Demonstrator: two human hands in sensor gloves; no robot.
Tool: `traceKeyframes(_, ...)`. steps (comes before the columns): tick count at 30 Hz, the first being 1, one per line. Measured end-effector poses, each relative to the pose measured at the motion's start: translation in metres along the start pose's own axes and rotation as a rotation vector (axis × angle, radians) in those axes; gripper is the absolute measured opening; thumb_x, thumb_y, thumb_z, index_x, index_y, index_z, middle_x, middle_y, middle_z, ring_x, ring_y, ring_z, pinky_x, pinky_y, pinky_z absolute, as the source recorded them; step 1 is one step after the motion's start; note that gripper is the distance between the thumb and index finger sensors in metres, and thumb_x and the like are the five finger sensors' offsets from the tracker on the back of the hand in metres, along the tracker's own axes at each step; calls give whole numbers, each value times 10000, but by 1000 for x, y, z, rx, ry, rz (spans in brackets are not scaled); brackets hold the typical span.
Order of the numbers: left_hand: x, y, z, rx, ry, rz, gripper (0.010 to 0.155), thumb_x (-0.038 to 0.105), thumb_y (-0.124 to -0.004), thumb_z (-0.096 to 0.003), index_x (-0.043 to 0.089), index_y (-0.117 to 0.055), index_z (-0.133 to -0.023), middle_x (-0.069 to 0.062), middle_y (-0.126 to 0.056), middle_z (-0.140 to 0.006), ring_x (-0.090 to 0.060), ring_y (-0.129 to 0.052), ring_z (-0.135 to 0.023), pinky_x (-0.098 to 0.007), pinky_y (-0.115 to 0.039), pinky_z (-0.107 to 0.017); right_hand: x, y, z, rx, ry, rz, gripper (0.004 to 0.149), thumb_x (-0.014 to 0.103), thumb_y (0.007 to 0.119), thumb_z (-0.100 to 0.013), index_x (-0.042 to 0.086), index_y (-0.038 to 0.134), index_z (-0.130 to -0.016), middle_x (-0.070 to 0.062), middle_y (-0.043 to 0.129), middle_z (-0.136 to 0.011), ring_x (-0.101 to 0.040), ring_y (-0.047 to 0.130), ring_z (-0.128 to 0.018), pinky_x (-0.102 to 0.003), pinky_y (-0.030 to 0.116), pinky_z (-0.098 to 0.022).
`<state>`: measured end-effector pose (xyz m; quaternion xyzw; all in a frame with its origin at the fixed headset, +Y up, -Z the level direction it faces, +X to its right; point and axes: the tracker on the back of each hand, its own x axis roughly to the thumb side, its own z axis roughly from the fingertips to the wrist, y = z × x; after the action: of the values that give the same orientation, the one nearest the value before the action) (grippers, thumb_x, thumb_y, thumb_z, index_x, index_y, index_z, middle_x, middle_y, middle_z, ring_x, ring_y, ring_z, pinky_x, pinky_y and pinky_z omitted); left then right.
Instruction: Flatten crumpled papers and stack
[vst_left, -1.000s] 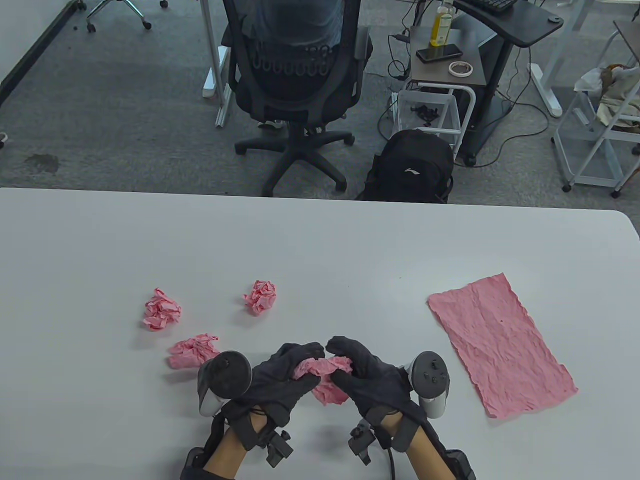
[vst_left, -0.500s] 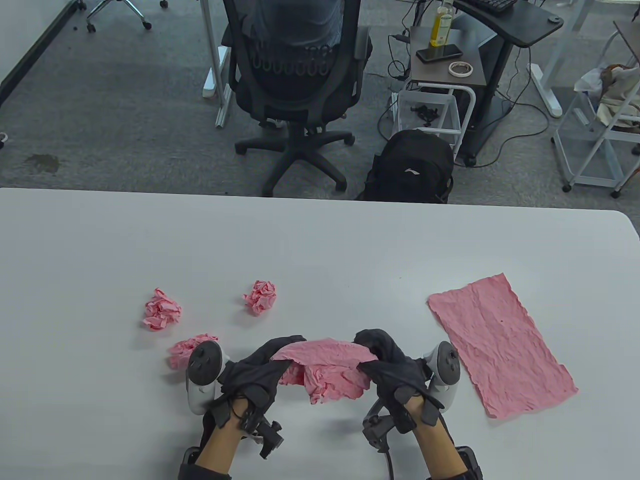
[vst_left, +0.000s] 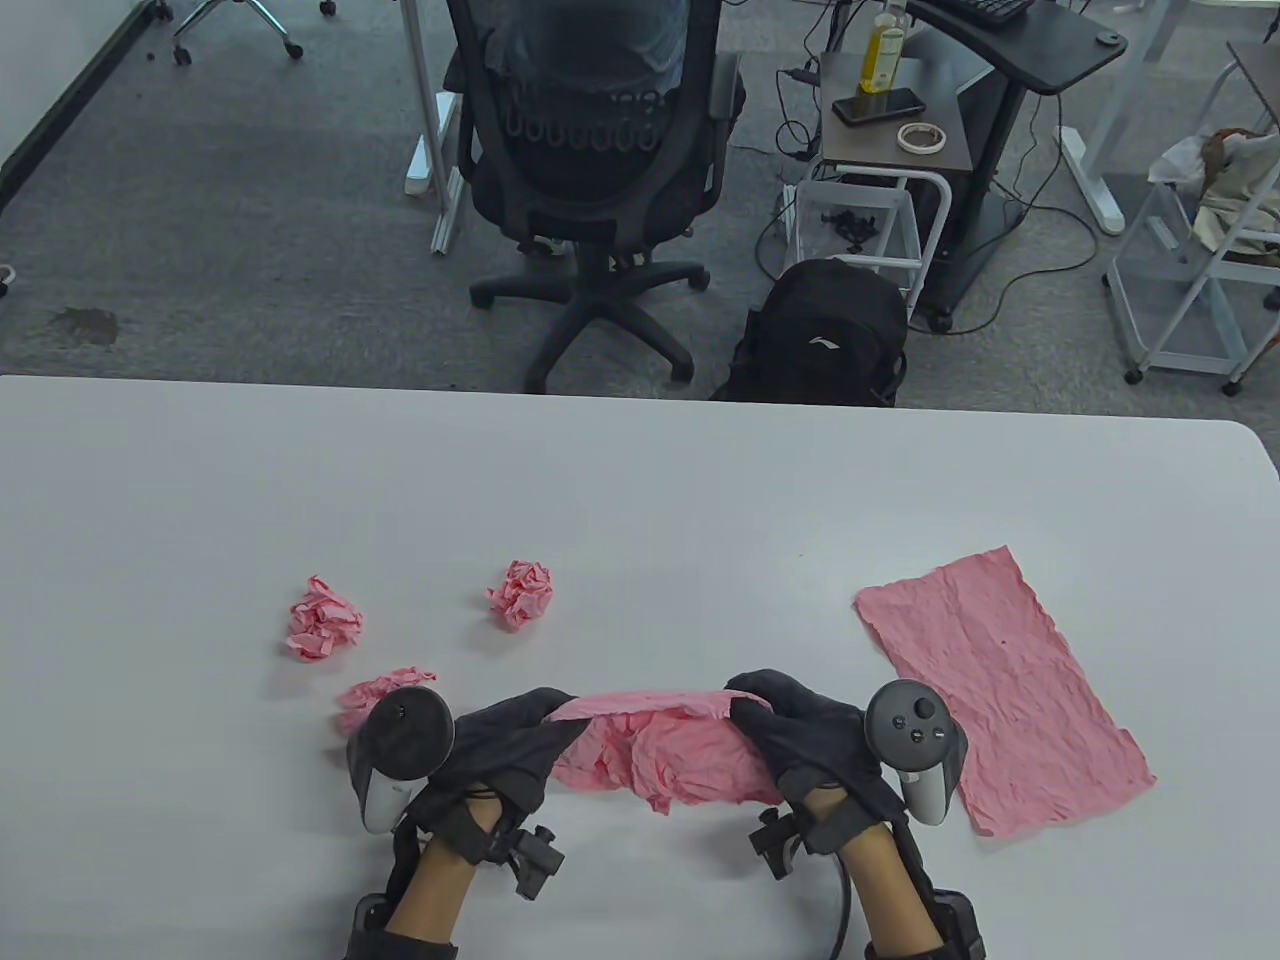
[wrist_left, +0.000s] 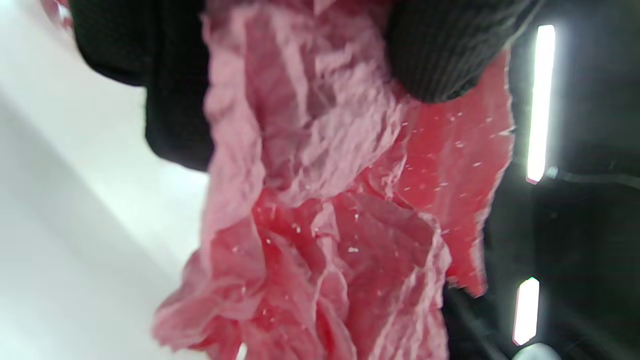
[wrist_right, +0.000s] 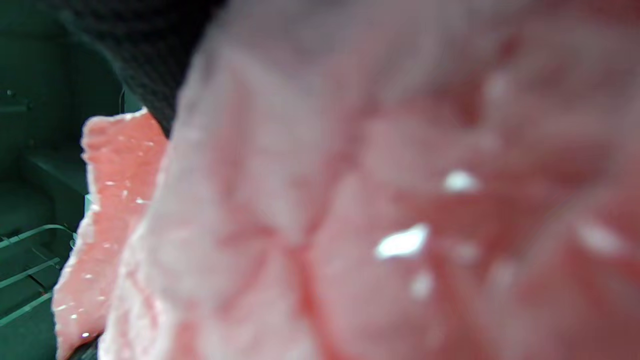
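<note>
Near edge of the counter (vst_left: 640, 480): the left hand (vst_left: 505, 745) and right hand (vst_left: 810, 735) each pinch one end of a half-opened pink paper (vst_left: 665, 750) stretched between them. Flattened sheet (vst_left: 1000, 690) lies right; three crumpled balls (vst_left: 520, 593) lie left.

A half-opened pink sheet (vst_left: 665, 750) hangs creased, stretched at the near table edge. Three crumpled pink balls (vst_left: 322, 620) (vst_left: 521, 593) (vst_left: 368, 692) sit left; one flattened sheet (vst_left: 1000, 685) lies right.
</note>
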<state>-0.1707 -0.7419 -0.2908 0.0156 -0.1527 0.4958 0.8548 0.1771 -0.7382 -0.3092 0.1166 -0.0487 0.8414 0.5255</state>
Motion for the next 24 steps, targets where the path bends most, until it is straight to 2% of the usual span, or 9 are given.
traceKeyframes(4, 11, 7, 1, 61, -5, -295, 453, 433, -849, -495, 206, -878, -886, 0, -969, -745, -296, -1017, -673, -563, -710, -645, -1, -7, -1, -14, -4, -5, 458, 461, 851, -475, 73, 922, -707, 30, 993, -245, -120, 964, 5, -418, 867, -121)
traceKeyframes(6, 10, 12, 3, 91, 12, -265, 440, 397, -855, -493, 232, -864, -900, 8, -930, -775, -288, -985, -714, -571, -682, -670, -3, -11, -1, -34, 9, -34, 476, 485, 836, -477, 74, 925, -701, 43, 991, -227, -108, 962, 19, -407, 872, -111)
traceKeyframes(9, 1, 9, 1, 40, -14, 30, 445, 425, -803, -520, 265, -809, -935, -52, -762, -960, -344, -824, -897, -612, -587, -716, -10, -9, -2, 15, 49, -98, 493, 501, 802, -487, 73, 926, -699, 43, 989, -225, -107, 962, 20, -407, 872, -109)
traceKeyframes(11, -5, 2, 0, -60, -49, 439, 452, 434, -753, -556, 285, -735, -983, -80, -553, -1118, -399, -600, -1078, -669, -466, -761, -14, -7, -2, 98, 103, -111, 507, 508, 794, -495, 67, 922, -709, 31, 993, -239, -121, 969, 4, -418, 870, -123)
traceKeyframes(13, -7, -4, -3, -161, -75, 669, 456, 426, -715, -587, 301, -665, -1023, -70, -462, -1178, -406, -494, -1150, -673, -442, -790, -14, -3, -3, 132, 116, -88, 514, 514, 791, -498, 71, 917, -726, 3, 1002, -277, -148, 984, -34, -439, 864, -153)
traceKeyframes(17, -10, -2, -3, -132, -55, 582, 456, 407, -706, -581, 294, -667, -1020, -17, -866, -912, -272, -1018, -783, -483, -814, -628, -11, -2, -1, 95, 106, -26, 462, 450, 798, -505, 99, 891, -789, -122, 998, -525, -299, 1018, -274, -541, 811, -309)
traceKeyframes(20, -8, 6, -2, -29, -27, 337, 451, 408, -752, -562, 257, -730, -986, 30, -949, -726, -179, -1077, -552, -430, -866, -512, -10, -7, -2, 14, 41, -92, 406, 334, 816, -502, 164, 820, -871, -172, 883, -788, -384, 963, -539, -586, 743, -445)
traceKeyframes(22, -6, 12, 0, 33, -30, 144, 450, 417, -764, -558, 237, -752, -970, 45, -963, -649, -148, -1067, -441, -408, -875, -460, -12, -9, -4, 27, -24, -264, 401, 253, 813, -495, 182, 771, -887, -196, 817, -896, -408, 922, -658, -583, 729, -491)
traceKeyframes(24, -3, 17, 3, 125, -39, -30, 455, 450, -783, -537, 234, -793, -938, 65, -988, -567, -111, -1067, -335, -375, -897, -398, -16, -10, -6, 52, -49, -467, 393, 191, 816, -482, 151, 766, -870, -155, 904, -792, -351, 986, -556, -550, 778, -444)
